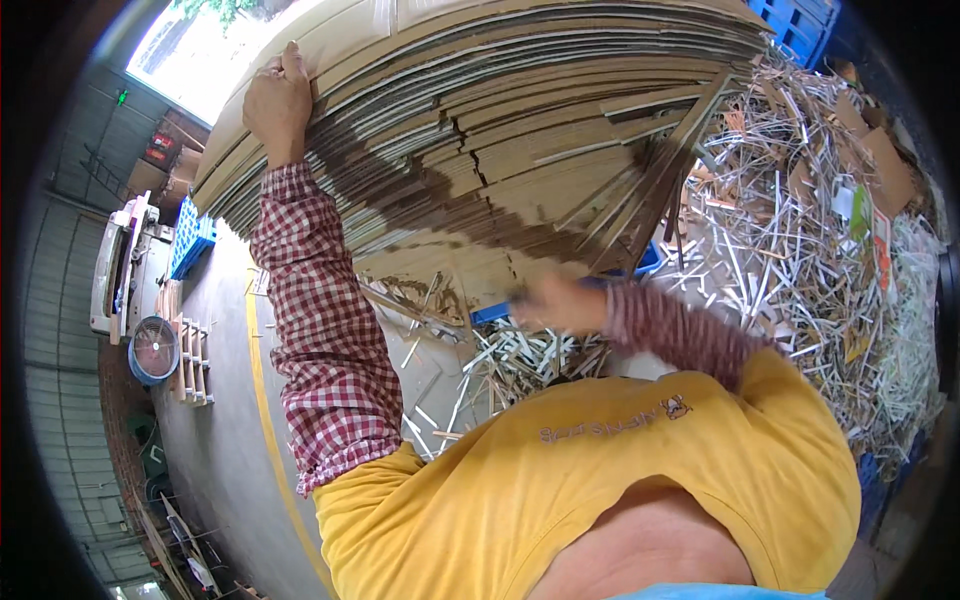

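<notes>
A tall stack of cardboard sheets [560, 110] spreads across the top of the view, its layered edges facing me. My left hand [278, 105] is closed on the upper left edge of the stack, the thumb lying over the top sheets. Dark patches and a jagged split run across the stack's side. Loose strips hang at its right end. Below the stack, near its lower edge, my right hand [562, 303] is smeared by motion. Its fingers and anything in them cannot be made out. Both forearms wear red-and-white checked sleeves.
A large heap of cut strips [790, 220] fills the right side, with more scraps [525, 350] on the floor below the stack. A blue crate [798, 28] stands at the upper right. A round fan [154, 350] and a wooden pallet [192, 360] are on the left.
</notes>
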A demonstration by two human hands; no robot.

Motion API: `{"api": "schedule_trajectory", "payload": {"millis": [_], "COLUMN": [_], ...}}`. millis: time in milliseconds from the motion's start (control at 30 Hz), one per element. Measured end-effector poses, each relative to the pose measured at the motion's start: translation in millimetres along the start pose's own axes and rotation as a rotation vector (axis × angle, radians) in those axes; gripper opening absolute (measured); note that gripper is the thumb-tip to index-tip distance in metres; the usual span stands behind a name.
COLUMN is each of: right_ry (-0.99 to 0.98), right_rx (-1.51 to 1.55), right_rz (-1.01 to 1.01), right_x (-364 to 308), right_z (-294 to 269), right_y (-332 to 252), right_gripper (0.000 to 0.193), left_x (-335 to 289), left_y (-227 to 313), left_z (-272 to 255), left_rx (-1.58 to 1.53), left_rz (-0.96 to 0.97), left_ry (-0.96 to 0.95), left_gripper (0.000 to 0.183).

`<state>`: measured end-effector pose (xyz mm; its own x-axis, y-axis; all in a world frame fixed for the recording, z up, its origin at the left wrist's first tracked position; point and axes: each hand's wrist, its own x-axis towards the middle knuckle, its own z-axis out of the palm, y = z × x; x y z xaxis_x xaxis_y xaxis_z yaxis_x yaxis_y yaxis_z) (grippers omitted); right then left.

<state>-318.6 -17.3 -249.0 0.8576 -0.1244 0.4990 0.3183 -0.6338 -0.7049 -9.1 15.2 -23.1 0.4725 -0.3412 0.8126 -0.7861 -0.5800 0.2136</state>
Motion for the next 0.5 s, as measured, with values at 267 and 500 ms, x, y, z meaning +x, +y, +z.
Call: {"api": "schedule_trajectory", "payload": {"millis": [267,500], "right_ry": [-0.148,-0.081], "right_rx": [0.166,0.198], "right_rz": [0.344,0.477], "right_x": [17.7,96.3], "right_z": [-105.9,-110.3], "right_y": [23.8,8.7], "right_gripper": [0.033,0.035], "left_x": [-0.2,0.2], "left_y": [5.9,4.6], "left_z": [-2.0,2.8], "left_rx": [-0.013,-0.006], "left_rz": [-0.014,0.005], "left_ry": [-0.032,0.001], "left_gripper": [0.047,0.046]}}
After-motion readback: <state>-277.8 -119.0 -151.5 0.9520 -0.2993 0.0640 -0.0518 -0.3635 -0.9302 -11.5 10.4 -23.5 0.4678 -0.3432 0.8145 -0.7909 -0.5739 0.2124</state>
